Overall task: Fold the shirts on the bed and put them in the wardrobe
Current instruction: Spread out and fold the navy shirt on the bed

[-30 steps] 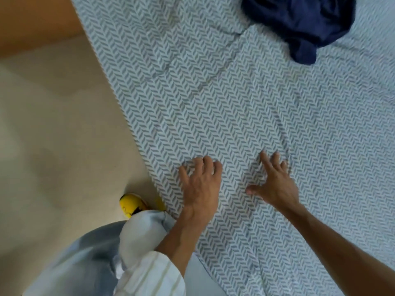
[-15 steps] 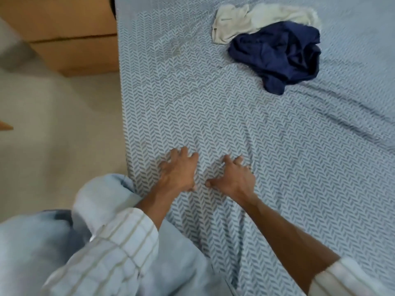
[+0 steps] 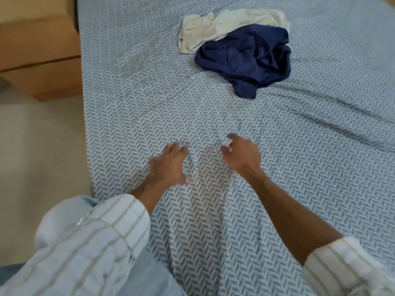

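Striped sleeves, bare forearms

The person wears a white shirt with thin olive-beige stripes crossing in a loose check; both sleeves point(image 3: 102, 238) are pushed up above bare forearms. Pale blue trousers point(image 3: 147, 276) show below.

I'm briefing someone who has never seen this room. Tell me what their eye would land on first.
The crumpled navy shirt stands out first, dark against the pale herringbone bedsheet at the far side of the bed, lying partly over a cream shirt. Next come the two hands in the near middle, the left hand flat on the sheet and the right hand with its fingers loosely curled, holding nothing.
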